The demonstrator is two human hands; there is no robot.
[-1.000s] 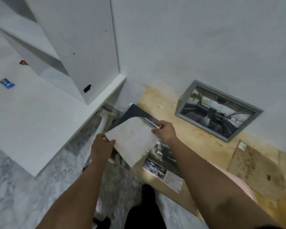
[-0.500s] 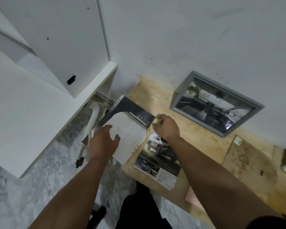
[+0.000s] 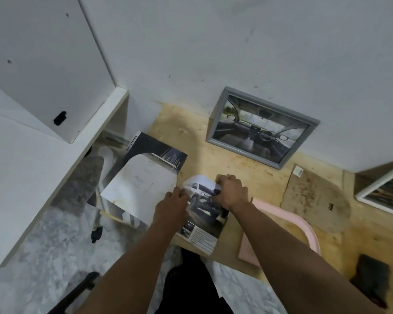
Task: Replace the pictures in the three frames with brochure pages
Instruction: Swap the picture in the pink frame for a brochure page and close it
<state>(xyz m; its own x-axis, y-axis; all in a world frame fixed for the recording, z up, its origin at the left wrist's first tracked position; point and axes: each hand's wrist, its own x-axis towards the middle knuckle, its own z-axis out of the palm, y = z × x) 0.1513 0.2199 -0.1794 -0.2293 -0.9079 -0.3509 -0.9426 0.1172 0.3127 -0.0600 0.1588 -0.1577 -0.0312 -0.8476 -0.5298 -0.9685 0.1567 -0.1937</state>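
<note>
White desk [image 3: 32, 173] fills the left side, its far end cut off by the frame edge; a chair base [image 3: 95, 232] shows only in part beneath it. Right of the desk a brochure [image 3: 150, 150] lies on the plywood board [image 3: 259, 177], long axis running from near left to far right, dark cover toward the wall. A pale sheet [image 3: 138, 180] now rests flat on it, covering most of the cover; a second ago both hands held that sheet in the air. Small print on the cover is too blurred to read.

Left hand [image 3: 171, 209] presses its fingers on the near left edge of a loose page [image 3: 202, 214] showing a vehicle. The page's long axis points from the person toward the wall, text block nearest the person. Right hand [image 3: 230, 191] grips the page's far end and curls it up, white underside showing; the hand hides the page's far right corner. Half a second ago this hand rested in a fist above the flat page.

Farther right a grey frame [image 3: 261, 126] leans against the wall, with a car-interior picture. A pink frame [image 3: 288, 225] lies half under the right forearm. A brown backing board [image 3: 315, 196] lies flat beyond it. At the right edge a white frame [image 3: 386, 193] is cut off.
</note>
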